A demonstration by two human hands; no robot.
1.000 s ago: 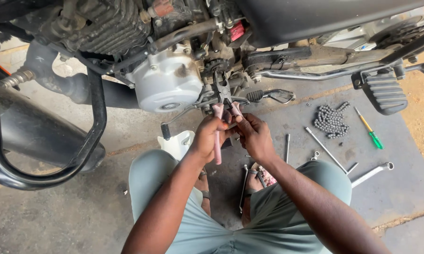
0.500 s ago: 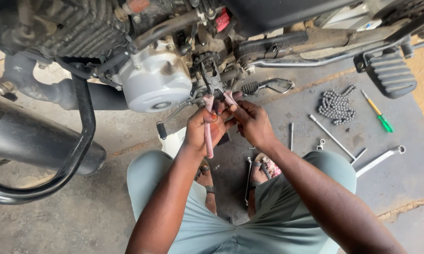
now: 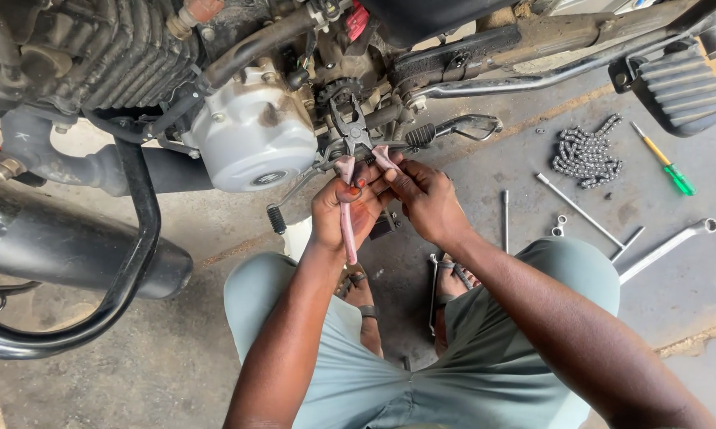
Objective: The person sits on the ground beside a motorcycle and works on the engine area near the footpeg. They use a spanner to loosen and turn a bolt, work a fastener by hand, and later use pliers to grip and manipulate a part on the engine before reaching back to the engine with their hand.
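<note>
Motorbike engine [image 3: 251,143] fills the top of the view; my pliers [image 3: 350,151] bite at the sprocket [image 3: 336,91] just right of its silver cover. My left hand [image 3: 344,214] is clenched round one pink handle, my right hand [image 3: 421,199] pinches the other. I should squeeze evenly, keeping the nose square so it won't slip.

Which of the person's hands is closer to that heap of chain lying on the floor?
The right hand. It grips one handle of the pliers, on the side toward the chain. The left hand holds the other handle, farther from the chain.
</note>
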